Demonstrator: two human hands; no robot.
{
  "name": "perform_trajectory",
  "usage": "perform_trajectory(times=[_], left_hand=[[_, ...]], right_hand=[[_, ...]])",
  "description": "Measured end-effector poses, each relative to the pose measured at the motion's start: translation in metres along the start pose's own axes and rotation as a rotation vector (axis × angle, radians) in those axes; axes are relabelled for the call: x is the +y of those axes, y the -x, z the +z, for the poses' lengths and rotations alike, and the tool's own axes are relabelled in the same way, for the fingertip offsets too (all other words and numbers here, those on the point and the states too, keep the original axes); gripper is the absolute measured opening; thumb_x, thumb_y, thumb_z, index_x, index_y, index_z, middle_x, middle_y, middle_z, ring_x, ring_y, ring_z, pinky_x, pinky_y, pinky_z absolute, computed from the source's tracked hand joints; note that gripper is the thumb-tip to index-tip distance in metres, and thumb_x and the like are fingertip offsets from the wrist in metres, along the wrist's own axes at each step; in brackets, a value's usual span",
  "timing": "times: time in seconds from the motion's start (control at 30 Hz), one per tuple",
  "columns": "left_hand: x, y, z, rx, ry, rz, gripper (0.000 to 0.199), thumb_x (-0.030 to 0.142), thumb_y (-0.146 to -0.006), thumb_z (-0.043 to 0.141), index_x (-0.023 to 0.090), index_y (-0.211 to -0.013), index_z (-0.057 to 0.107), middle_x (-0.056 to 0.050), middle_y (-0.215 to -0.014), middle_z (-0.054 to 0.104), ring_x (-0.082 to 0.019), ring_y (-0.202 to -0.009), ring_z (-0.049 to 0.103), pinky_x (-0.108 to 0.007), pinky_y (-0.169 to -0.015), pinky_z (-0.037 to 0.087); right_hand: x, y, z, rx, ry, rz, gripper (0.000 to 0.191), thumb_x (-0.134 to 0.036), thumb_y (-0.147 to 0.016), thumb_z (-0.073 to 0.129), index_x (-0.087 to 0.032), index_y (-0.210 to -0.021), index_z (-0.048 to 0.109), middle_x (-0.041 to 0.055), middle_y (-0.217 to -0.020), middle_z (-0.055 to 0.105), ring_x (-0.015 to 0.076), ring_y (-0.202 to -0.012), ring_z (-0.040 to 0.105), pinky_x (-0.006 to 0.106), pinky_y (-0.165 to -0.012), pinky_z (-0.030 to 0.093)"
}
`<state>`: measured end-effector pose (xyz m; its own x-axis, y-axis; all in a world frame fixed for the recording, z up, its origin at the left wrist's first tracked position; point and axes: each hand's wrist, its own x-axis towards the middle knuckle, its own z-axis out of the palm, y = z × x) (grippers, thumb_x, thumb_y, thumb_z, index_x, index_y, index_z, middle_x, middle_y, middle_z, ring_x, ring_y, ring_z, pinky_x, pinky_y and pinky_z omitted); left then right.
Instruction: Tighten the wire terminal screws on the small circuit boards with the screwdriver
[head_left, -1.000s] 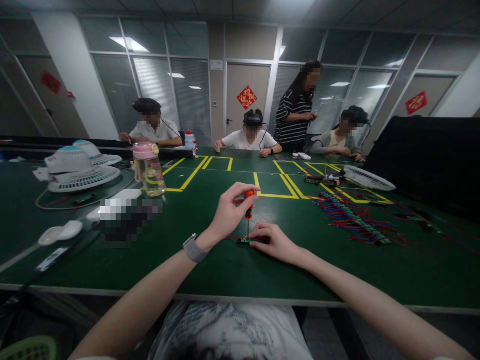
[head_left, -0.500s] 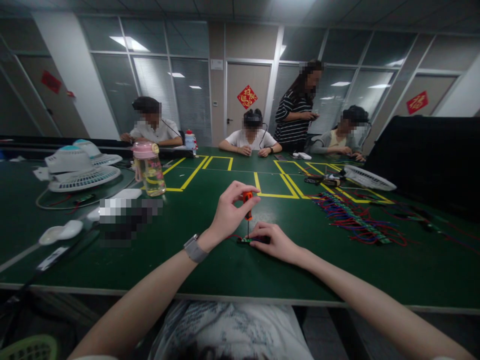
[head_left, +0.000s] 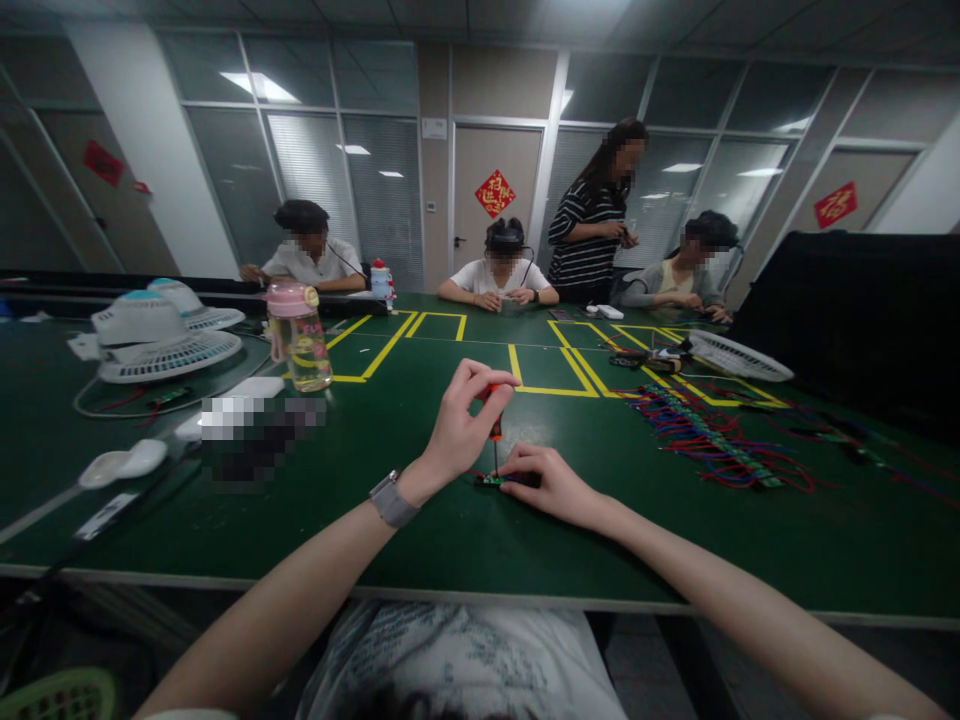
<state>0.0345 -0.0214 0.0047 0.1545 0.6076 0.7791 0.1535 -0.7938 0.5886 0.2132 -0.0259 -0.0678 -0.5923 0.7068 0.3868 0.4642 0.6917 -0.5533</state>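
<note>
A big, flat green table [head_left: 480, 555] stands before a light-brown door [head_left: 499, 148] and tall glass windows [head_left: 379, 205]. White light [head_left: 577, 15] shines on the grey ceiling [head_left: 420, 18].

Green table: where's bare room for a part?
Bare: table between left forearm and right forearm, nearer than the circuit board; also right of the right forearm, nearer than the wired boards. Crowded: left, around the white fans and bottle.

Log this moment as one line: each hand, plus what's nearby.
left hand: holds screwdriver upright | right hand: at circuit board | screwdriver tip: at board | right: wired boards
</note>
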Motion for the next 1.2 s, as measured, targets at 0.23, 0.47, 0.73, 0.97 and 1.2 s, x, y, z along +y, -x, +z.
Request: perform_trajectory(times=[0.23, 0.47, 0.73, 0.97, 1.2], left_hand=[[0.0020, 0.0002, 0.0037, -0.097, 0.274, -0.123, 0.028, 0.029, -0.092, 0.050, 0.019, -0.116, 0.061, -0.008, -0.109, 0.062, -0.016, -0.091, 0.064, -0.029, -0.077, 0.056], [0.0005, 0.0020, 0.0016, 0.074, -0.061, 0.033, 0.014, 0.029, -0.085, 0.062, 0.020, -0.092, 0.069, -0.004, -0.094, 0.056, -0.015, -0.091, 0.057, -0.028, -0.083, 0.049], [-0.0003, 0.0023, 0.0041, -0.010, 0.132, -0.044, 0.022, 0.030, -0.088, 0.056, 0.020, -0.106, 0.065, -0.005, -0.097, 0.060, -0.014, -0.084, 0.061, -0.025, -0.072, 0.052], [-0.0004, 0.0020, 0.0033, -0.012, 0.093, -0.042, 0.030, 0.030, -0.094, 0.044, 0.023, -0.114, 0.065, -0.007, -0.113, 0.057, -0.016, -0.099, 0.059, -0.030, -0.087, 0.051], [-0.0008, 0.0022, 0.0057, -0.010, 0.185, -0.126, 0.029, 0.032, -0.086, 0.059, 0.020, -0.112, 0.064, -0.007, -0.102, 0.065, -0.016, -0.086, 0.064, -0.029, -0.076, 0.056]], right_hand=[[-0.0001, -0.0001, 0.0000, -0.001, -0.005, -0.007, 0.018, -0.022, -0.083, 0.063, -0.015, -0.096, 0.073, 0.0062, -0.084, 0.063, 0.0149, -0.073, 0.059, 0.027, -0.068, 0.048], [-0.0043, -0.0005, -0.0014, -0.007, 0.004, 0.007, 0.018, -0.023, -0.083, 0.063, -0.015, -0.096, 0.073, 0.0063, -0.084, 0.063, 0.0150, -0.072, 0.059, 0.027, -0.066, 0.048], [-0.0017, -0.0011, -0.0001, -0.011, 0.001, 0.005, 0.019, -0.023, -0.083, 0.063, -0.016, -0.097, 0.073, 0.0060, -0.084, 0.062, 0.0147, -0.072, 0.059, 0.027, -0.067, 0.048], [-0.0030, -0.0006, -0.0009, -0.005, -0.013, 0.006, 0.019, -0.025, -0.084, 0.063, -0.015, -0.096, 0.073, 0.0061, -0.084, 0.062, 0.0145, -0.073, 0.059, 0.027, -0.069, 0.049], [-0.0030, -0.0002, -0.0013, -0.010, -0.005, 0.000, 0.019, -0.026, -0.084, 0.062, -0.016, -0.097, 0.073, 0.0062, -0.085, 0.063, 0.0147, -0.073, 0.059, 0.027, -0.068, 0.049]])
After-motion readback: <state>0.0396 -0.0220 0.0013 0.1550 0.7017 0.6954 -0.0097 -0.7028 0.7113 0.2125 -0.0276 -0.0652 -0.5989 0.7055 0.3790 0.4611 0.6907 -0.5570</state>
